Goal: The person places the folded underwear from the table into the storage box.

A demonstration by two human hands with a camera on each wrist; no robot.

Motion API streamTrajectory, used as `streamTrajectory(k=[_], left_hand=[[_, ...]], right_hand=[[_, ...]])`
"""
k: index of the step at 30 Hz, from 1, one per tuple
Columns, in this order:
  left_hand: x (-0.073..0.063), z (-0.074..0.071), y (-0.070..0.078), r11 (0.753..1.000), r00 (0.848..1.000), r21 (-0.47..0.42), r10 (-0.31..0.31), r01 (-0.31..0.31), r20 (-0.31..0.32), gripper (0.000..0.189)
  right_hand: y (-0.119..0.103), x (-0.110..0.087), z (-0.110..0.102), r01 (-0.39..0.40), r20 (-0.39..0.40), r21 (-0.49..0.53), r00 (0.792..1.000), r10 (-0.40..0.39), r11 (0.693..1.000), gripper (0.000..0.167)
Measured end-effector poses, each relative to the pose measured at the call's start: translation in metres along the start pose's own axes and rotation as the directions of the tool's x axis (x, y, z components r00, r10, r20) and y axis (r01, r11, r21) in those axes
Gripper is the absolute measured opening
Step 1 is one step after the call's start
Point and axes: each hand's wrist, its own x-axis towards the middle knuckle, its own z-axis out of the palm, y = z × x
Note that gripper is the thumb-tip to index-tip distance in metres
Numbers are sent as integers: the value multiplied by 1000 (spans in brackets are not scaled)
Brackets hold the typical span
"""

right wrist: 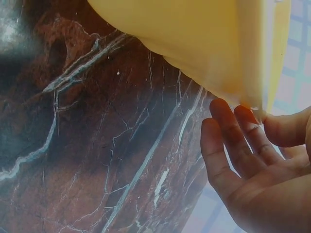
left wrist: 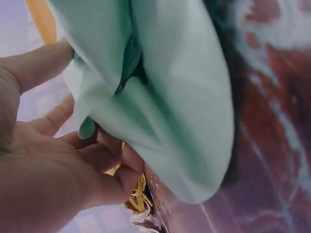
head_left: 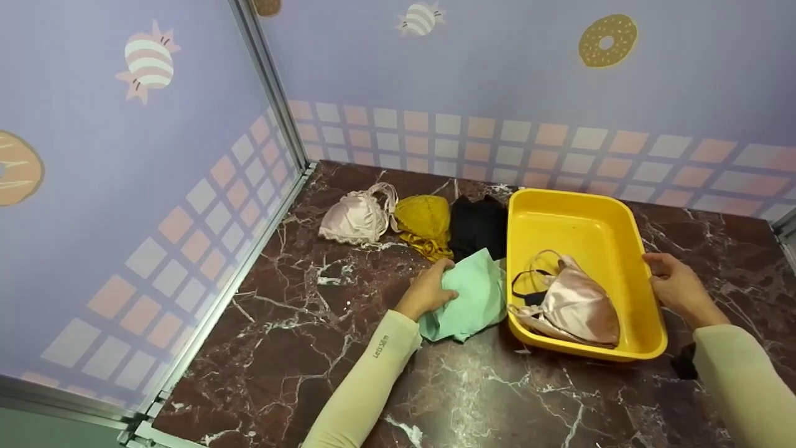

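In the head view my left hand (head_left: 429, 291) grips the near-left side of a smooth mint-green garment (head_left: 474, 297) on the table. The left wrist view shows the thumb at the upper edge of the green fabric (left wrist: 184, 111) and curled fingers below it. My right hand (head_left: 681, 289) holds the right rim of a yellow plastic tub (head_left: 575, 211), thumb at the rim and fingers against the outer wall (right wrist: 204, 43). Inside the tub lies a shiny pink satin bra (head_left: 578, 302), with a black strap (head_left: 530, 297) beside it.
A pale pink lace-edged bra (head_left: 354, 218), a mustard-yellow bra (head_left: 424, 219) and a black garment (head_left: 479, 224) lie in a row left of the tub. The dark red marbled table (head_left: 298, 361) meets patterned panels (head_left: 435, 68) at the back and left.
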Motion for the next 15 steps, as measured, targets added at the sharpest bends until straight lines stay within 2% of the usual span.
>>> streamTrajectory(k=[3, 7, 11, 15], left_hand=[[-2, -3, 1, 999, 999, -15, 36, -36, -12, 52], [-5, -7, -1, 992, 992, -41, 123, -122, 2, 49], [-7, -13, -5, 973, 976, -83, 218, -216, 18, 47], [-9, -18, -7, 952, 958, -114, 286, -284, 5, 46]], right_hand=[[0, 0, 0, 3, -10, -13, 1000, -3, 1000, 54], [1, 0, 2, 7, -25, -23, 1000, -7, 1000, 54], [0, 0, 2, 2, -31, -29, 1000, -3, 1000, 53], [0, 0, 2, 2, -32, -33, 999, -3, 999, 53]])
